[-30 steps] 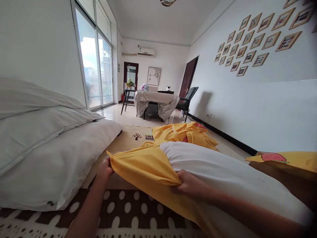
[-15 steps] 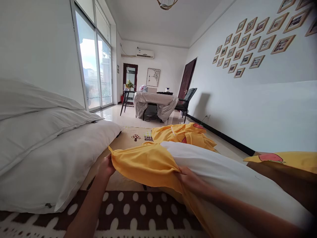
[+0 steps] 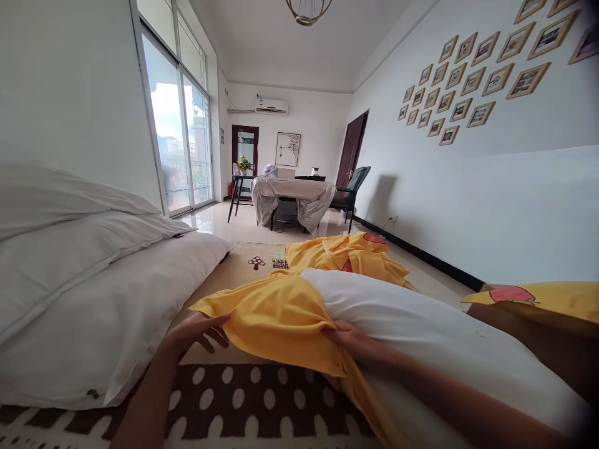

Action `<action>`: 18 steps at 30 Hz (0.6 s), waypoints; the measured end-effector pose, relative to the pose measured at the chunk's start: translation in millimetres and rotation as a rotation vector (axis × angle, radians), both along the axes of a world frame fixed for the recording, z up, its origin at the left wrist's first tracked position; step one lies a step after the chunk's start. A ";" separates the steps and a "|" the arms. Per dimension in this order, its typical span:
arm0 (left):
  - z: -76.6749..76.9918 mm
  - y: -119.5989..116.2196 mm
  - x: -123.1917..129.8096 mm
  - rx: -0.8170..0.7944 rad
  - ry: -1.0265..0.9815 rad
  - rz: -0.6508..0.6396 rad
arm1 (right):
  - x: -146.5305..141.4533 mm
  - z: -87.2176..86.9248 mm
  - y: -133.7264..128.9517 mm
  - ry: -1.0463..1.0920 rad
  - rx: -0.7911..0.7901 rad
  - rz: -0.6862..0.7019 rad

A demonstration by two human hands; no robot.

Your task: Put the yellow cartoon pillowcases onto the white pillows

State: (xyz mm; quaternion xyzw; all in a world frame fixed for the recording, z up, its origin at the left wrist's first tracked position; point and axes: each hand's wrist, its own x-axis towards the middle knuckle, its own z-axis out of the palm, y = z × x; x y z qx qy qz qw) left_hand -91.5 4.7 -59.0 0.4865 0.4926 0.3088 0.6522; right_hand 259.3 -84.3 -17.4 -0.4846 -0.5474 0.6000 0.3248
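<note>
The yellow cover (image 3: 276,312) goes over one end of the fat white pillow (image 3: 421,318), and the rest sticks out bare. The cover is on the spotty mat (image 3: 243,399), near the big white pillows (image 3: 116,305) (it is bright and wrinkly, with a pointy corner). The left hand (image 3: 199,330) has its fingers spread at the cover's edge, and the right hand (image 3: 349,340) pinches a fold of it.

No text can be read: the dark print (image 3: 281,263) near the far edge of the mat (image 3: 243,254) and the small label (image 3: 261,101) on the air conditioner (image 3: 277,108) are illegible.
</note>
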 end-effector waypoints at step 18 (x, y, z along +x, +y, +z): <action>-23.3 29.8 52.3 -0.113 -0.549 0.636 | -11.9 -28.8 -5.2 -0.244 0.058 0.278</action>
